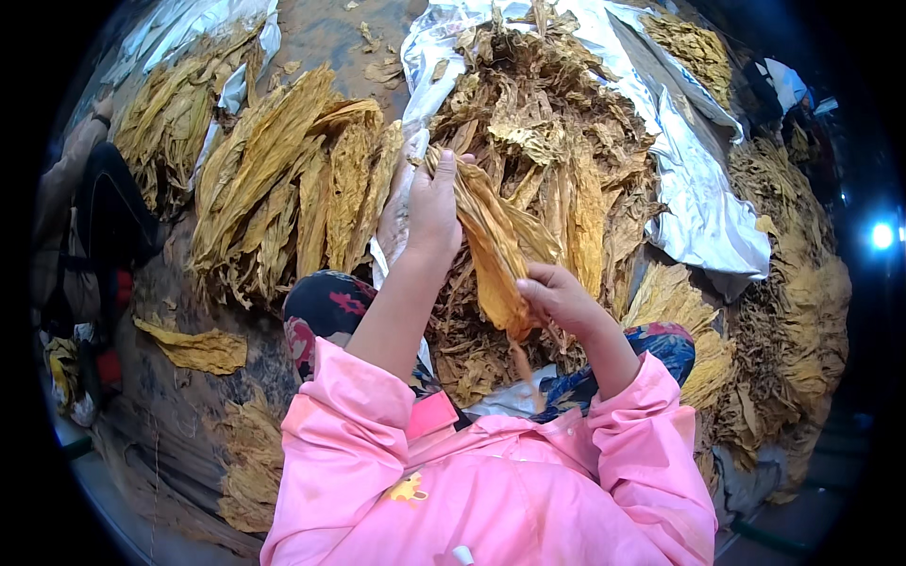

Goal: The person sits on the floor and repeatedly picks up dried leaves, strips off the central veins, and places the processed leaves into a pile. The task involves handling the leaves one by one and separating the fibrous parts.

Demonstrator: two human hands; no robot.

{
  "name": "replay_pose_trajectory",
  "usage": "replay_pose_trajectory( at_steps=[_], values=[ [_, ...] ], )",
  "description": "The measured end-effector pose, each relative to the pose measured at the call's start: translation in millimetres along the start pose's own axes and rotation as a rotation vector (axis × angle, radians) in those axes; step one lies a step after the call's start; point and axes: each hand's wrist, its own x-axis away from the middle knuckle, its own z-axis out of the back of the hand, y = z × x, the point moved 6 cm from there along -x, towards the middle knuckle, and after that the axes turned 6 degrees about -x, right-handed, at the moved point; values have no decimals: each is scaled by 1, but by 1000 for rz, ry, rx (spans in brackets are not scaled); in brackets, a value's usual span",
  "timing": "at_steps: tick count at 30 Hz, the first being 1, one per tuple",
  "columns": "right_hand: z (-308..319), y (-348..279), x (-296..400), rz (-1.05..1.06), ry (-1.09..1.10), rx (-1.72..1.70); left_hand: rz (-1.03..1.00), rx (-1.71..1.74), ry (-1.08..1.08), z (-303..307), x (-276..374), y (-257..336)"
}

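My left hand [437, 211] grips the stem end of a small bundle of dried tobacco leaves [493, 255], thumb along the top. The bundle slants down to the right, its yellow-brown leaves folded lengthwise. My right hand [563, 293] pinches the bundle's lower edge between thumb and fingers; some of its fingers are hidden behind the leaf. Beneath both hands spreads a large heap of brown, crumpled tobacco leaves [538, 106], partly on white plastic sheeting [708, 219]. Left of my left hand lies a pile of longer yellow leaves [283, 191].
A single leaf [202, 348] lies on the dusty ground cloth at left. Fanned leaves [683, 325] rest beside my right knee, and a long stacked pile [786, 318] runs along the right. Another person [106, 191] sits at the far left, near another leaf pile [173, 120].
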Motion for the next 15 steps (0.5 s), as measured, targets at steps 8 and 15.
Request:
replay_pose_trajectory(
  at_steps=[8,15],
  values=[
    [24,-21,-1,473,405,513,17,-583,-172,1,6,-35],
    [-7,-35,-2,700,679,1216,163,-379,-271,-17,29,-56]
  ],
)
